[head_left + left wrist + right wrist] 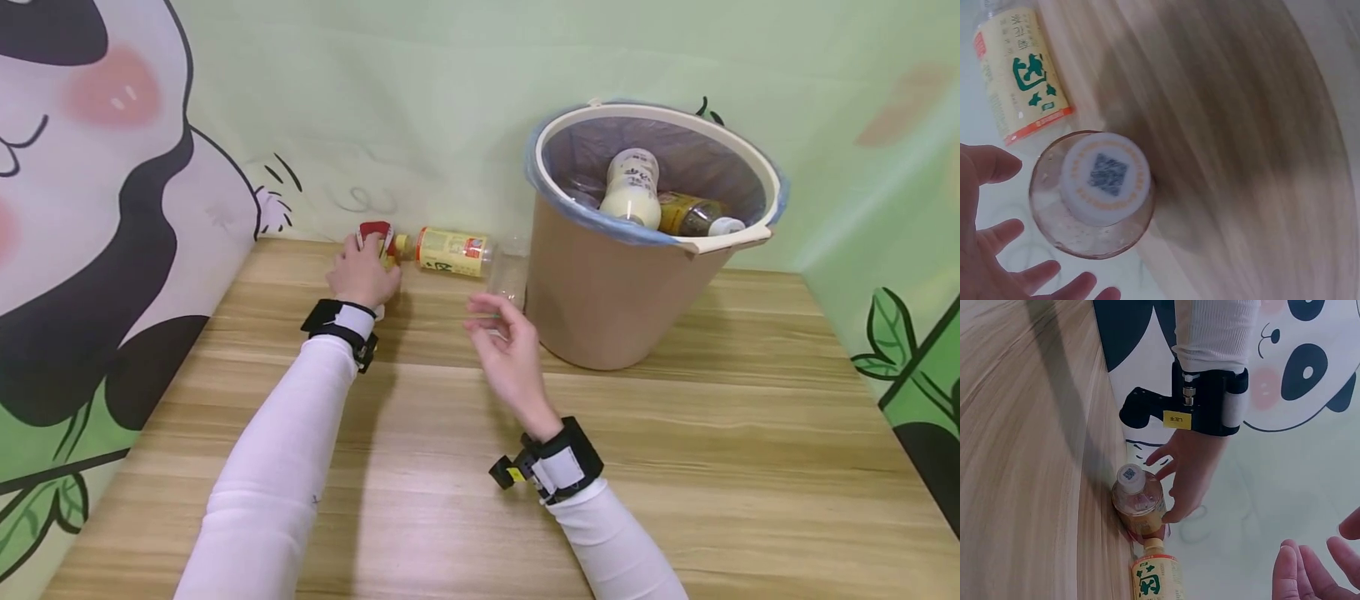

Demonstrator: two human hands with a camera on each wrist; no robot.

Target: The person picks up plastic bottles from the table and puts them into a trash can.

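A clear bottle with a white cap (1107,178) and a red-and-yellow label (377,229) is by the wall at the back left. My left hand (363,273) is over it; in the left wrist view the spread fingers (1038,275) and thumb stand around its side, and no firm grip shows. Next to it lies a yellow-labelled bottle (452,252), its yellow cap (403,246) pointing toward the first bottle. My right hand (510,354) hovers above the table, fingers loosely bent, holding nothing. Just beyond it is a transparent bottle or container (510,271), partly hidden.
A beige bin (607,292) with a blue liner stands at the back right. Inside are a white bottle (632,187), a brown bottle with a white cap (693,215) and something clear. A panda-printed backdrop (420,100) rises behind the wooden table (450,500).
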